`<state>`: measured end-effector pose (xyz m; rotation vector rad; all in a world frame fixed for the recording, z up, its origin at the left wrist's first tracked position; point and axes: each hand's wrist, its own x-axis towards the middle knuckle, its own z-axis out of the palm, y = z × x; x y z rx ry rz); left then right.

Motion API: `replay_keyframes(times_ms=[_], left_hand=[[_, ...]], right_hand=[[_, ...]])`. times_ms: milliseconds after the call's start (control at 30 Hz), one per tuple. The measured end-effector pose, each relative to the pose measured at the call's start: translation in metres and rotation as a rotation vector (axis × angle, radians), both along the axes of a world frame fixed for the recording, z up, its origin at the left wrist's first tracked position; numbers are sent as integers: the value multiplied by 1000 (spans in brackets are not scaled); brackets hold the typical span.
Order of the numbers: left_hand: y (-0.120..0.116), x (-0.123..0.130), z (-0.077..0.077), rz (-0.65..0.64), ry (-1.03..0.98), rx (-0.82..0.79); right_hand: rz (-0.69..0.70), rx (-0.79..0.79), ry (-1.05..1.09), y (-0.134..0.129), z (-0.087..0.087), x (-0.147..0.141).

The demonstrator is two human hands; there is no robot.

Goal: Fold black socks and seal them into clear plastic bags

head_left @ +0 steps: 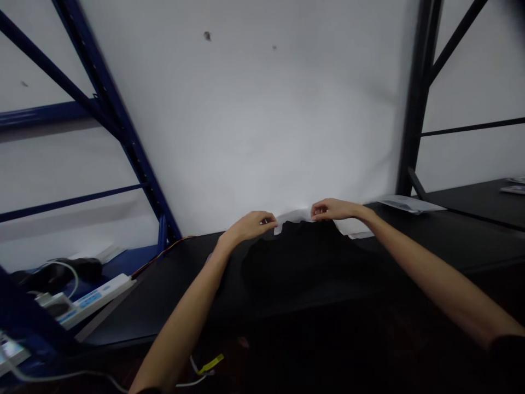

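Well, the room around the grips is a work corner with a white wall [262,109] behind everything. A blue steel shelf rack [110,109] stands far to the left of the left grip, and a black metal rack [418,93] stands far to the right of the right grip. Under both grips runs a black table [451,241], and its surface looks matte and not slippery. Well left of the left grip lies a white power strip [98,298], and below it, off the table edge, hangs a cable with a yellow tag [210,364]. A flat pale packet [410,204] rests on the table, just beyond the right grip.

Directly below the grips, a black cloth [311,268] lies on the table, and it seems soft and limp. Between the grips, along the far edge of this cloth, is a white sheet [295,216]. Paper or thin fabric, one cannot tell which. It looks very light and easy to crease, so the edge, held with the fingertips, seems the best place to take it. The left grip [250,227] and the right grip [334,209] are both closed in a small pinch on this white edge, a little apart from each other.
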<state>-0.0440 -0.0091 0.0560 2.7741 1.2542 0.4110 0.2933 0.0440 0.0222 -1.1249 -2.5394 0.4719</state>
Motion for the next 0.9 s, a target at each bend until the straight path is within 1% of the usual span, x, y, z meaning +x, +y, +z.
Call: replay_keyframes(times_ms=[67, 100, 133, 167, 200, 267, 333, 433, 533, 700, 800, 900], left_hand=[[31, 21, -8, 107, 132, 87], [44, 30, -14, 155, 197, 100], [55, 37, -21, 188, 251, 71], [63, 43, -29, 221, 292, 2], [70, 47, -38, 247, 302, -31], [78, 50, -54, 296, 287, -43], [83, 47, -69, 325, 239, -21], [90, 39, -84, 307, 153, 8], [98, 29, -92, 246, 77, 9], [110, 14, -99, 172, -30, 20], [112, 9, -101, 151, -82, 54], [112, 8, -99, 153, -134, 103]], right_hand=[[-137, 139, -137, 27, -11, -18], [-185, 202, -217, 38, -19, -26], [-224, 236, -289, 45, -26, -32], [-254, 255, -336, 50, -34, -36], [-268, 265, -355, 52, -41, -39], [-272, 277, -327, 52, -52, -40], [-268, 297, -261, 50, -60, -38], [-287, 345, -197, 51, -67, -32], [-272, 380, -164, 57, -71, -28], [-211, 410, -92, 63, -73, -25], [-247, 434, -58, 62, -73, -26], [-276, 468, -13, 61, -71, -25]])
